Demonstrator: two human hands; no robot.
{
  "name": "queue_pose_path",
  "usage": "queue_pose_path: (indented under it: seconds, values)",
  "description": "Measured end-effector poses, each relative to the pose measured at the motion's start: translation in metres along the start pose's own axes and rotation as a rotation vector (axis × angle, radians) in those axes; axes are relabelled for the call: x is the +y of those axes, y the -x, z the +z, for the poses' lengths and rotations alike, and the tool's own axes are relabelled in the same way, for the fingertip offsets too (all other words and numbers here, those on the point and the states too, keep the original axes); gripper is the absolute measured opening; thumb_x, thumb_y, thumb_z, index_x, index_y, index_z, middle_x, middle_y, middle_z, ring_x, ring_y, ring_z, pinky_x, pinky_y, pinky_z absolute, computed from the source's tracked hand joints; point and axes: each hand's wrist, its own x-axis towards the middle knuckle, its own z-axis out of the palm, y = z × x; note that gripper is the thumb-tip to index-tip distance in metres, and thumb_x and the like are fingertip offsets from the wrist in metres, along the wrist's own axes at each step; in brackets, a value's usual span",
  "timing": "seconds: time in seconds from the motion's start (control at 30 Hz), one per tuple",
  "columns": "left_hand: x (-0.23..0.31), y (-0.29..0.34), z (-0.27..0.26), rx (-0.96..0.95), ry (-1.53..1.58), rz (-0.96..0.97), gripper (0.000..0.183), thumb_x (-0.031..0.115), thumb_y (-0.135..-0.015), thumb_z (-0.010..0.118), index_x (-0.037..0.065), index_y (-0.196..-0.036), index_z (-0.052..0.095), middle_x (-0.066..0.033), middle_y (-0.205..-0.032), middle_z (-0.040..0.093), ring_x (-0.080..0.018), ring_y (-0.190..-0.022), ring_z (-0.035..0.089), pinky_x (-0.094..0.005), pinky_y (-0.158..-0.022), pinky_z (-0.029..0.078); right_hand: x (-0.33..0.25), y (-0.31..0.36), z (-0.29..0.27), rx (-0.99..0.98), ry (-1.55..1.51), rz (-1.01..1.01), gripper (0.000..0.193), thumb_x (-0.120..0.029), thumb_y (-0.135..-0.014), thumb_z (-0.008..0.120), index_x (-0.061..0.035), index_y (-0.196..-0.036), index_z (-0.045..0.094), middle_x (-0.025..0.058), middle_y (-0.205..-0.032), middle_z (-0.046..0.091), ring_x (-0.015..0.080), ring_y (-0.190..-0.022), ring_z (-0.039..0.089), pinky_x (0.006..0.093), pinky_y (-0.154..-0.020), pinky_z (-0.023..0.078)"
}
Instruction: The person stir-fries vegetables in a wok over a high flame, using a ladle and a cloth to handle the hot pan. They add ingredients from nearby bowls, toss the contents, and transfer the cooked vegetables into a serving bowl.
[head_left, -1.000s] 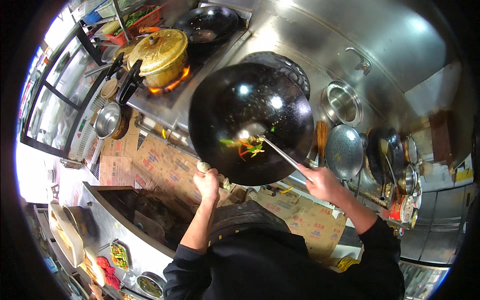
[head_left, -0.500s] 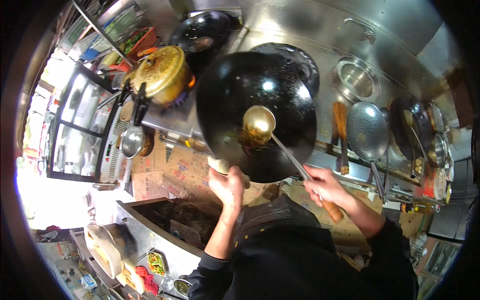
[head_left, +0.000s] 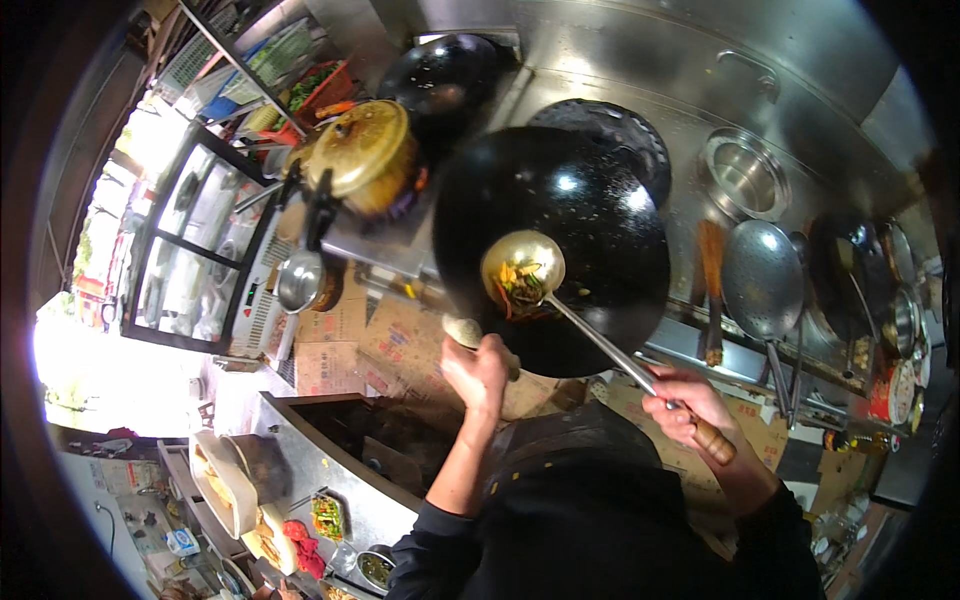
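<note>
beyond right hand clasping wood-tipped steel ladle, might spill orange-and-green vegetables at its bowl by over-tilting; beyond left hand clenched on pale cloth, might jolt round black wok by slipping

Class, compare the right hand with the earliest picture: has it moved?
Yes: judged against the resting perforated skimmer, the right hand has moved left and back toward the person's body.

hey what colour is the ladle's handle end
The handle end is brown, clearest in the head view.
</note>
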Motion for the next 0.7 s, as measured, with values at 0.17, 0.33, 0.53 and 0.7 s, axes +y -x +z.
queue_pose_path:
  seconds: [0.17,0.33,0.53,0.7]
  values:
    - [0.016,0.006,0.0,-0.022,0.024,0.014,0.023,0.006,-0.067,0.056,-0.005,-0.086,0.054,-0.012,-0.062,0.059,-0.0219,-0.054,0.058,-0.0332,-0.056,0.048,-0.026,0.001,-0.004,0.311,0.482,-0.228,0.037,-0.005,-0.089,0.049,-0.0036,-0.125,0.043,0.0032,-0.071,0.049,0.0072,-0.048,0.048,0.0219,-0.036,0.04]
    - [0.019,0.009,0.004,0.008,-0.001,0.028,0.026,0.008,-0.066,0.057,-0.007,-0.087,0.056,-0.0163,-0.069,0.062,-0.0273,-0.062,0.061,-0.0359,-0.063,0.049,-0.021,-0.007,-0.013,0.668,1.217,-0.241,0.051,-0.006,-0.09,0.044,-0.0015,-0.139,0.029,-0.0002,-0.061,0.045,0.0088,-0.045,0.045,0.0262,-0.038,0.041]
    - [0.007,0.009,0.006,0.051,-0.04,0.13,0.028,0.01,-0.065,0.06,-0.008,-0.086,0.055,-0.0175,-0.07,0.061,-0.0269,-0.063,0.06,-0.0369,-0.062,0.049,0.011,0.024,0.038,0.367,0.72,-0.009,0.045,-0.008,-0.092,0.046,-0.0035,-0.134,0.034,0.003,-0.07,0.049,0.0085,-0.048,0.046,0.0229,-0.038,0.041]
    - [0.017,0.018,0.002,0.065,-0.022,0.192,0.032,0.012,-0.066,0.062,-0.008,-0.089,0.053,-0.022,-0.074,0.063,-0.0328,-0.068,0.064,-0.0392,-0.065,0.05,0.014,0.032,0.04,-0.054,-0.056,0.111,0.038,-0.009,-0.094,0.04,-0.0064,-0.131,0.034,0.0022,-0.071,0.045,0.0051,-0.046,0.041,0.0202,-0.036,0.036]
